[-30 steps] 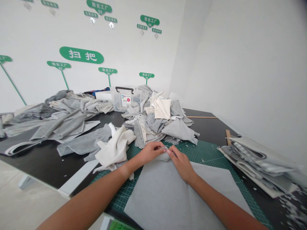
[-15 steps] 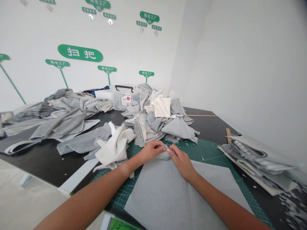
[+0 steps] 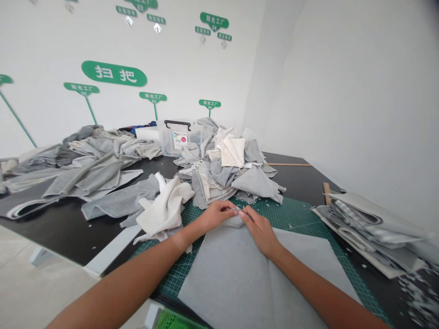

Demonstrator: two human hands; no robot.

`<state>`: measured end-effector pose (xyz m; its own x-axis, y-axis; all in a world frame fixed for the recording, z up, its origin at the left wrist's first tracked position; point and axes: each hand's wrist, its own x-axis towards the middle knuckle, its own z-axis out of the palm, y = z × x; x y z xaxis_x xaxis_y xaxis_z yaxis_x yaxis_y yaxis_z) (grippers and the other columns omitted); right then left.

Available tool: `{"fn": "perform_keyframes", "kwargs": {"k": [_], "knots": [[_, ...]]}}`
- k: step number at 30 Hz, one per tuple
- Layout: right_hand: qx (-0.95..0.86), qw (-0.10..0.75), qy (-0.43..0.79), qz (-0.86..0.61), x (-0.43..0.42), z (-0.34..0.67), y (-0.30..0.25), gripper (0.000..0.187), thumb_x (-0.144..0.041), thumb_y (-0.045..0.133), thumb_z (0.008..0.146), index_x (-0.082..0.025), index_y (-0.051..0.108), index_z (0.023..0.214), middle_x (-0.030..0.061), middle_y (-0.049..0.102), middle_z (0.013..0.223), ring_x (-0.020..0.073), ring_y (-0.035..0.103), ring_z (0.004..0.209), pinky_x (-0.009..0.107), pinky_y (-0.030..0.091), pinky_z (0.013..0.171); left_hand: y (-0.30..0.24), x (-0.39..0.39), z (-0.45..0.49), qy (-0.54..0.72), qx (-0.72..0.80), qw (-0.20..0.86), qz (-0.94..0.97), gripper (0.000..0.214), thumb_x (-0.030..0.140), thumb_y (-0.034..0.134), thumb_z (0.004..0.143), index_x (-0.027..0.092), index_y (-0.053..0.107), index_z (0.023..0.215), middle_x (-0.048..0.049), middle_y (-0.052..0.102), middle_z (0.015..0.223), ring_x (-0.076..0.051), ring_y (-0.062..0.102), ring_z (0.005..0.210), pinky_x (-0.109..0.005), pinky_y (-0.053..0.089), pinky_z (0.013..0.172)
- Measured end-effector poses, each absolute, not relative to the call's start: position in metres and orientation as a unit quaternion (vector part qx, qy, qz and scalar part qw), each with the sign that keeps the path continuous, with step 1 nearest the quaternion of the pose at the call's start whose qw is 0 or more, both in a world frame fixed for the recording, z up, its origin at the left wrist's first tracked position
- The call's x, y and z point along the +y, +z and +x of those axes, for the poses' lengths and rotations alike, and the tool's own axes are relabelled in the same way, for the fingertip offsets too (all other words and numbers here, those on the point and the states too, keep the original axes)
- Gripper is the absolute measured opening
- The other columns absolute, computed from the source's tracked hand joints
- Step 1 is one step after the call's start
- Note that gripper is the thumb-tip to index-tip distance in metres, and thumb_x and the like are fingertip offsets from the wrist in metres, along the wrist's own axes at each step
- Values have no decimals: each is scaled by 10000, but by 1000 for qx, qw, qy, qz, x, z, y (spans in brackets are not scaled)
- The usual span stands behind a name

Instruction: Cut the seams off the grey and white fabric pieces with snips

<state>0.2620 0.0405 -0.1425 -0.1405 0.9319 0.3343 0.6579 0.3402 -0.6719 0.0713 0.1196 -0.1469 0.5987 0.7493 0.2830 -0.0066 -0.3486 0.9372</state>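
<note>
Left hand [image 3: 218, 216] and right hand [image 3: 259, 228] pinch grey cloth [image 3: 233, 274] at far edge; apparent step: edge work; next move likely requires steady tension.

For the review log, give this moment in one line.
left hand: pinching gray cloth edge | right hand: fingertips at same edge | cloth: on green mat | beyond: fabric pile

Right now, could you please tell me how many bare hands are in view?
2: the left hand and, close beside it, the right hand, both at the far edge of the large grey cloth sheet.
</note>
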Motion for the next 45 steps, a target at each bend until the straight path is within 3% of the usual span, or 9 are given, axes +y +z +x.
{"fn": "perform_keyframes", "kwargs": {"k": [11,18,23,27,29,31,38,41,45], "knots": [[-710,405,212,-535,41,259,-141,381,-492,367,1051,-226,444,789,-40,478,727,147,470,690,253,333,647,-146,118,71,371,252,505,738,330,461,686,861,140,739,915,-43,717,897,-163,599,815,-259,433,761],[-665,429,273,-547,44,260,-143,404,-537,383,1029,-225,489,796,-55,405,604,129,374,564,232,295,542,-148,120,72,377,240,488,750,319,436,670,884,130,744,933,-44,716,883,-149,585,787,-251,424,736],[-665,431,271,-546,44,261,-141,395,-552,430,1006,-215,563,847,-47,470,619,130,413,566,234,322,543,-147,120,72,381,245,479,752,314,432,656,896,133,739,940,-40,709,877,-145,577,776,-247,414,718],[-680,445,262,-521,48,261,-142,329,-534,576,942,-210,632,968,-2,642,856,168,580,770,257,437,708,-147,120,72,385,242,479,751,298,416,657,897,131,736,939,-44,708,879,-146,581,785,-243,413,722],[-689,451,267,-501,52,262,-144,304,-501,612,928,-209,657,997,17,676,997,195,614,925,280,453,839,-147,120,72,385,234,481,752,291,409,651,903,135,736,953,-50,712,910,-151,588,815,-246,420,746],[-698,440,282,-489,56,263,-147,289,-477,608,933,-203,683,988,22,688,998,204,620,954,291,453,869,-148,120,72,384,237,474,756,293,416,646,906,142,731,966,-42,701,894,-145,576,795,-242,413,728],[-704,427,295,-485,64,270,-142,341,-493,590,926,-179,690,838,10,653,846,191,585,836,273,442,770,-144,117,72,394,271,466,744,355,478,648,893,157,673,1041,34,513,699,-108,451,643,-216,329,594],[-681,441,299,-503,64,274,-129,354,-512,599,912,-181,658,802,-1,607,757,165,550,731,247,419,666,-135,112,71,381,263,484,743,383,502,644,887,154,661,1047,5,584,803,-121,499,709,-212,369,624],[-638,467,285,-541,62,289,-98,381,-538,627,897,-197,563,740,-56,381,538,106,344,500,234,257,481,-121,100,64,280,234,537,760,413,536,606,900,155,688,1038,-41,675,935,-158,582,770,-229,438,646]]}}
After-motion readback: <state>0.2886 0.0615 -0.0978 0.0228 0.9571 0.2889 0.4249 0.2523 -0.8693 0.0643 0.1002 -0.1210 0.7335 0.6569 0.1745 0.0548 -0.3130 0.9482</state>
